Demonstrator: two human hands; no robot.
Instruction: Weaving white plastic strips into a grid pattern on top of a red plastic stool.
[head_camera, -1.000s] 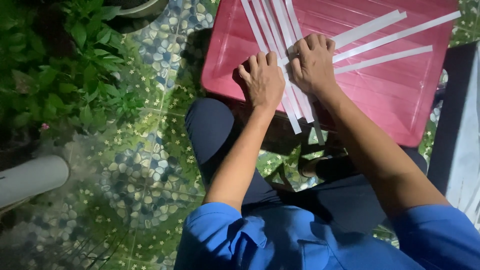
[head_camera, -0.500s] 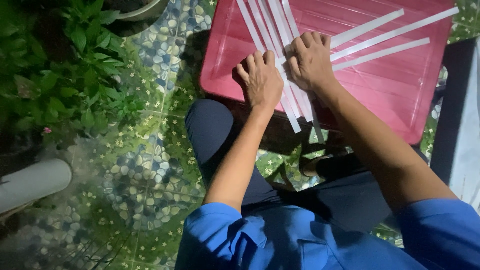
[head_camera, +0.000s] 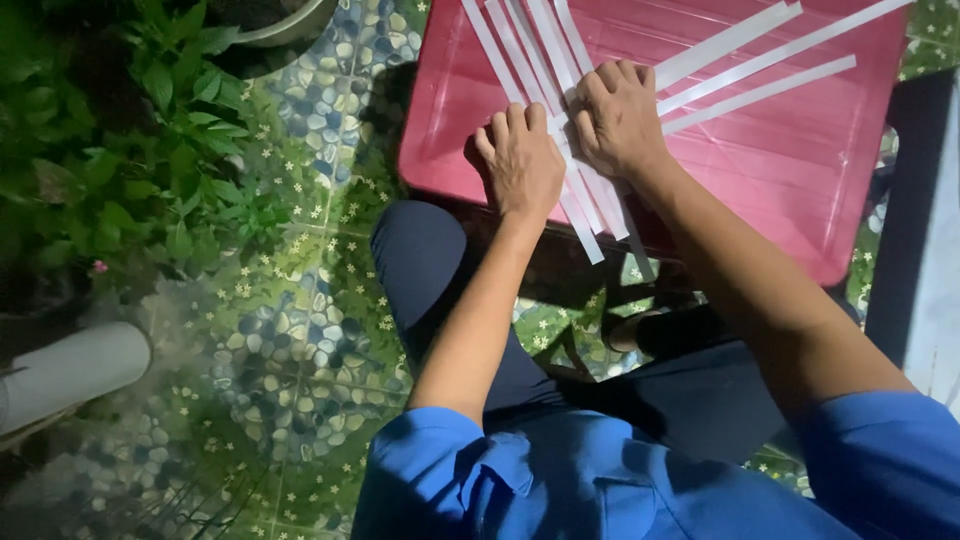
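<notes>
hands (head_camera: 570, 140) flat, pressing white strips (head_camera: 585, 205) | red tray (head_camera: 790, 190) | plants (head_camera: 150, 150) left

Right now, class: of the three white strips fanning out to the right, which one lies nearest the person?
The lowest strip, ending short over the red tray; the other two run higher, toward the tray's far edge, beyond the right hand.

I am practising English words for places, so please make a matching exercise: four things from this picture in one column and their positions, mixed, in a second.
Things:
1. left hand
2. right hand
3. green plant
4. red tray

Places:
a. left edge of the view
b. under the white strips
c. flat on strips, nearer the tray's corner
d. pressing where strips cross

Pairs: 1-c, 2-d, 3-a, 4-b
</notes>
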